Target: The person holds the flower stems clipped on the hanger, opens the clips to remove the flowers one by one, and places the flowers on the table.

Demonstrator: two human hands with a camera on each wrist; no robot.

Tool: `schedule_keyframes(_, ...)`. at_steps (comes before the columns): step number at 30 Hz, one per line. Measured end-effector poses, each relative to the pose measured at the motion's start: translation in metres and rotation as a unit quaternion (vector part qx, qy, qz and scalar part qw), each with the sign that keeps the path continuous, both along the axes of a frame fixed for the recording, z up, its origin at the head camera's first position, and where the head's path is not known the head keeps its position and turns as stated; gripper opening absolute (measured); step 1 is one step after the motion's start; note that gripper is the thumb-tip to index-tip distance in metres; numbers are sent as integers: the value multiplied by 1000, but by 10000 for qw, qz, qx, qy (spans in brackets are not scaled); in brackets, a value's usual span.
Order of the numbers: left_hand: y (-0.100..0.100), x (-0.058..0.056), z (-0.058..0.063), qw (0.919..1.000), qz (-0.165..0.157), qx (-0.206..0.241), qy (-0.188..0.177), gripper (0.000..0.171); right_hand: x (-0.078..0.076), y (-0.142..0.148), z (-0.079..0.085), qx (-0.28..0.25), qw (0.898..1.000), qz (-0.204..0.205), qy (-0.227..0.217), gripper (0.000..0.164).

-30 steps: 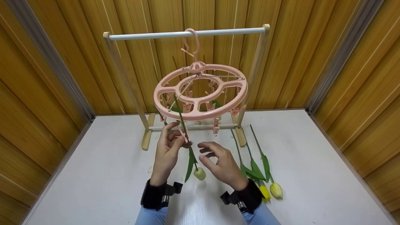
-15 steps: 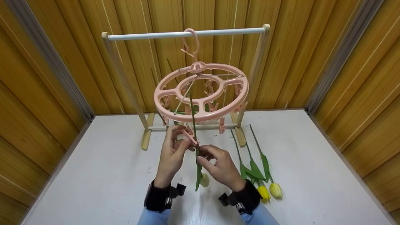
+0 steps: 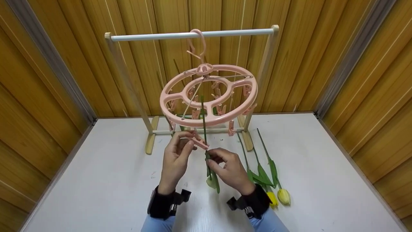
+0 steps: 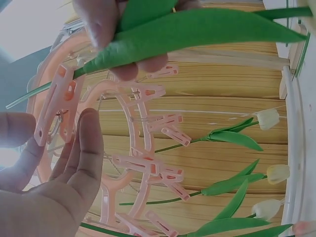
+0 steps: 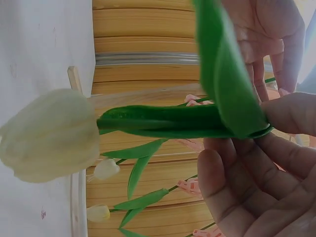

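1. Pinching pink clothespin (image 3: pixel 200 143) with left hand (image 3: pixel 175 158).
2. Gripping inverted tulip (image 5: pixel 163 123) with right hand (image 3: pixel 230 167), in front of pink hanger (image 3: pixel 209 109).
3. Seeing bloom (image 3: pixel 210 183) partly behind leaf (image 3: pixel 218 187).
4. Cannot tell stem (image 3: pixel 204 129) inside clothespin jaws from beside.

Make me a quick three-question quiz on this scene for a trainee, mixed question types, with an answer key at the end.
1. True or false: the pink hanger hangs by its hook from the white bar.
2. What does the person's left grip pinch? A) A yellow tulip B) A pink clothespin C) A wooden post
3. Fill in: The right grip holds a tulip with its pale blossom pointing ____ (up or down).

Key: 1. True. 2. B. 3. Down.
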State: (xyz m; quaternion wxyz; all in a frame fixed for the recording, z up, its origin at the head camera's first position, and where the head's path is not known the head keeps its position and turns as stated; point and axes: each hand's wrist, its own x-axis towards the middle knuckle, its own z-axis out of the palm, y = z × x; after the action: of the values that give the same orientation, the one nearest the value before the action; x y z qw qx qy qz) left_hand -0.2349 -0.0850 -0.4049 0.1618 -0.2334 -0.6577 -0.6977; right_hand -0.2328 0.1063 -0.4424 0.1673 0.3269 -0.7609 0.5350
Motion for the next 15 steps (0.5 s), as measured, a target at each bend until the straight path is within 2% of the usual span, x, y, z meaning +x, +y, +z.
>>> schedule_keyframes(7, -1, -1, 0, 9993, 233, -92, 284, 15, -1, 2, 1, 39, 9998, -172, 3, 17)
schedule_keyframes(9, -1, -1, 0, 9991, 205, -119, 339, 15, -2, 2, 0, 50, 9998, -204, 24, 17)
schedule_keyframes(15, -1, 0, 0, 9985, 347, -352, 230, 32, -2, 3, -1, 63, 9997, -233, -11, 19)
